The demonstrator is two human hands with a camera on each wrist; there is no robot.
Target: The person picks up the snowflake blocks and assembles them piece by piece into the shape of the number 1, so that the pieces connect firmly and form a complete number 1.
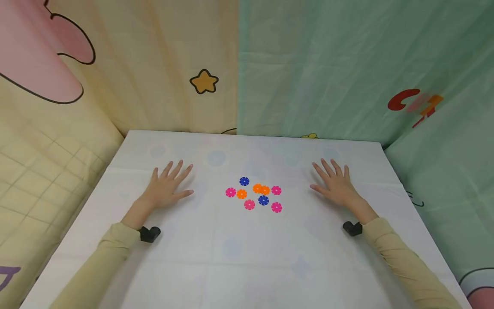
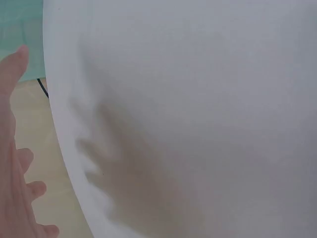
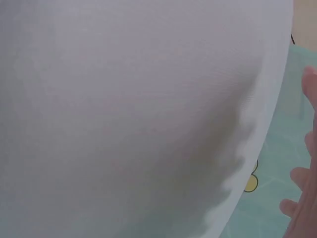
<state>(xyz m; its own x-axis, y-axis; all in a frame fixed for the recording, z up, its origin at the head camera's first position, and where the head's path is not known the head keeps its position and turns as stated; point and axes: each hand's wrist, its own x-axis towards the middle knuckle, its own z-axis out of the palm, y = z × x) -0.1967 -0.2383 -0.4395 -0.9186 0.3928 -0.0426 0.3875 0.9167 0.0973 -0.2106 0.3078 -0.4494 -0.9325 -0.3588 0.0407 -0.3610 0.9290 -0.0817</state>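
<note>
Several small notched plastic discs lie flat near the middle of the table, among them a blue disc (image 1: 244, 181), a pink disc (image 1: 230, 192) and an orange disc (image 1: 241, 194). Two orange discs (image 1: 265, 190) overlap or touch each other. To the left of the group, my left hand (image 1: 164, 189) is spread with straight fingers and holds nothing. On the other side, my right hand (image 1: 335, 184) is spread in the same way, also holding nothing. Both wrist views show part of a hand and its shadow on the white cloth, with no disc visible.
A white cloth covers the table (image 1: 247, 266). Behind it hang a yellow curtain (image 1: 162, 64) and a green curtain (image 1: 328, 64), which also run along the sides. A black wrist mount (image 1: 149, 234) sits at the left wrist, another black mount (image 1: 352, 228) at the right.
</note>
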